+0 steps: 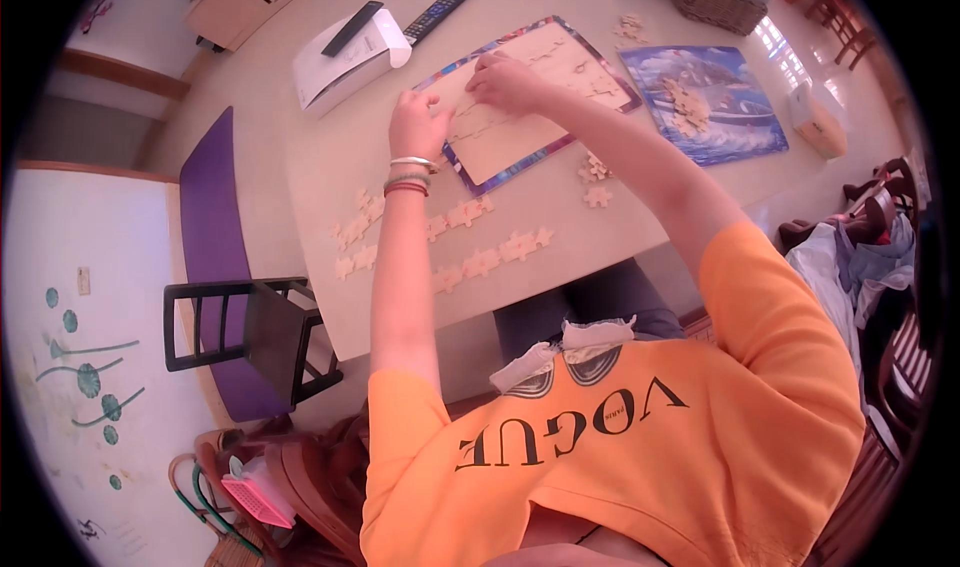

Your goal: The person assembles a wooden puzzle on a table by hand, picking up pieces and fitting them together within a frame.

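A jigsaw puzzle board [508,172] with a blue and red patterned border lies tilted on the table, mostly filled with plain, pale pieces. At its left edge, my left hand [418,127] is closed with its fingers curled; anything in them is hidden. My right hand [505,85] reaches over the upper left part of the board. Its fingers are bent together, close to the pale pieces, and what they hold is too small to make out. Loose puzzle pieces [480,261] lie in rows nearer me, partly behind my left forearm. A small pile of pieces [596,167] sits below the board's right side.
A blue picture sheet [735,117] bears more loose pieces. Beyond the board are a white box [345,62] with a dark remote on top, another remote [440,14] and a wicker basket [708,2]. A tissue box [818,120] stands right; a black chair [275,332] stands left.
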`<state>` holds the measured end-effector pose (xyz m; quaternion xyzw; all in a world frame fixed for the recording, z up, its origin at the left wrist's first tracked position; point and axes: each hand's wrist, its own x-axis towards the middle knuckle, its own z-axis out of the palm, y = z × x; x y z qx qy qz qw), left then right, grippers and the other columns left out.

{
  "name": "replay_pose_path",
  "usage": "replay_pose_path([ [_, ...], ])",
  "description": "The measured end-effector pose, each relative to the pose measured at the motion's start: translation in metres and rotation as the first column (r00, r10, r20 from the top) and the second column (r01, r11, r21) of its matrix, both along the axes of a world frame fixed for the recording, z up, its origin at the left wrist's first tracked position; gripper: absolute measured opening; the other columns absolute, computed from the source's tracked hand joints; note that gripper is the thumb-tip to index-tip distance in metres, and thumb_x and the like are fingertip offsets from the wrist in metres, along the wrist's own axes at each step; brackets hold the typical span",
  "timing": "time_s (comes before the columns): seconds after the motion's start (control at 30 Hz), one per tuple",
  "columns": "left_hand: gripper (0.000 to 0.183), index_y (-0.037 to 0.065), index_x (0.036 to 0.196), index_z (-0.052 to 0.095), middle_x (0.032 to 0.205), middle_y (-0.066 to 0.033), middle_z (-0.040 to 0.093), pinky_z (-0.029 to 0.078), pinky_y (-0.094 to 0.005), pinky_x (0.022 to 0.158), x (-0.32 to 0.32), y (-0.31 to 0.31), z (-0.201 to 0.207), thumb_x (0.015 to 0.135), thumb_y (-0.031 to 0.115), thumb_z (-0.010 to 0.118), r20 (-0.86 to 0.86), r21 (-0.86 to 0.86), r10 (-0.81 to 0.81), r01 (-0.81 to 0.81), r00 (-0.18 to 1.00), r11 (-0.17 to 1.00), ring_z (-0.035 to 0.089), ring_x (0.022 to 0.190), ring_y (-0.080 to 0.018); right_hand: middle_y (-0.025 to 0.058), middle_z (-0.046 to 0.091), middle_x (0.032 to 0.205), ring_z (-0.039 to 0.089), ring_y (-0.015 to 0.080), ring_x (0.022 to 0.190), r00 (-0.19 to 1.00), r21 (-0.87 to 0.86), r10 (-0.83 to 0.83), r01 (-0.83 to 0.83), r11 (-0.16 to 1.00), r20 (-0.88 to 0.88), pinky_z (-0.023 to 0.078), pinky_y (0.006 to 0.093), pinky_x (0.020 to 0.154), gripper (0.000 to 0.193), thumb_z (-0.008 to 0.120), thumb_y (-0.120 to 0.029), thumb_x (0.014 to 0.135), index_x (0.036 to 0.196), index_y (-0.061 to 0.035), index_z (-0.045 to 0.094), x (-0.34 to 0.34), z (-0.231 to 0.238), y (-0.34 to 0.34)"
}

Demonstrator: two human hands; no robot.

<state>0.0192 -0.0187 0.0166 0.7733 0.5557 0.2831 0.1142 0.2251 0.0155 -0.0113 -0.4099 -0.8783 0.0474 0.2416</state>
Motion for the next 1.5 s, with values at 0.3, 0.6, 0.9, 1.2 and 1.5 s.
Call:
replay_pose_path([
  [0.3,0.035,-0.002,0.087,0.069,0.1,-0.0174,0.061,0.049,-0.0371,0.085,0.011,0.022,-0.009,0.067,0.024,0.08,-0.165,-0.1,-0.079,0.063,0.983,0.993,0.061,0.095,-0.0306,0.0032,0.061,0.098,0.053,0.0235,0.101,0.991,-0.068,-0.117,0.113,0.991,-0.057,0.048,0.0339,0.086,0.019,0.065,-0.019,0.077,0.094,-0.0171,0.074,-0.004,-0.002,-0.003],
  [0.6,0.027,-0.001,0.081,0.067,0.08,-0.0136,0.068,0.051,-0.0331,0.069,0.005,0.042,-0.004,0.069,0.021,0.077,-0.162,-0.295,-0.11,0.058,0.981,0.954,0.065,0.072,-0.0235,0.0063,0.057,0.116,0.049,0.0261,0.113,0.99,-0.199,-0.138,0.136,0.971,0.001,0.045,0.0378,0.094,0.021,0.063,-0.022,0.08,0.099,-0.0227,0.073,-0.006,0.003,-0.003],
  [0.9,0.02,-0.001,0.084,0.068,0.08,-0.0159,0.068,0.051,-0.0347,0.072,-0.002,0.033,0.016,0.077,0.018,0.07,0.015,-0.355,-0.097,0.096,0.995,0.93,0.066,0.075,-0.0272,0.0111,0.061,0.111,0.057,0.0283,0.105,0.99,-0.192,-0.072,0.047,0.98,-0.125,0.046,0.0395,0.092,0.027,0.064,-0.021,0.08,0.104,-0.0103,0.069,-0.011,0.015,0.009],
  [1.2,0.021,0.0,0.087,0.067,0.092,-0.0168,0.061,0.05,-0.0365,0.073,-0.001,0.033,0.02,0.078,0.019,0.072,-0.145,0.065,-0.024,0.034,0.989,0.997,0.063,0.082,-0.0277,0.0126,0.068,0.086,0.068,0.0208,0.071,0.81,-0.643,-0.37,-0.01,0.766,-0.455,0.054,0.0343,0.063,0.025,0.066,-0.014,0.079,0.1,-0.0002,0.066,-0.042,0.027,-0.002],
  [1.5,0.028,0.0,0.091,0.069,0.094,-0.0178,0.059,0.05,-0.0371,0.078,-0.008,0.026,-0.013,0.076,0.023,0.072,-0.169,0.022,-0.013,0.017,0.986,1.0,0.061,0.083,-0.0302,0.0099,0.067,0.082,0.067,0.0171,0.068,0.81,-0.842,-0.539,0.11,0.528,-0.232,0.053,0.032,0.056,0.014,0.061,-0.01,0.082,0.092,0.0003,0.064,-0.035,0.023,-0.009],
])
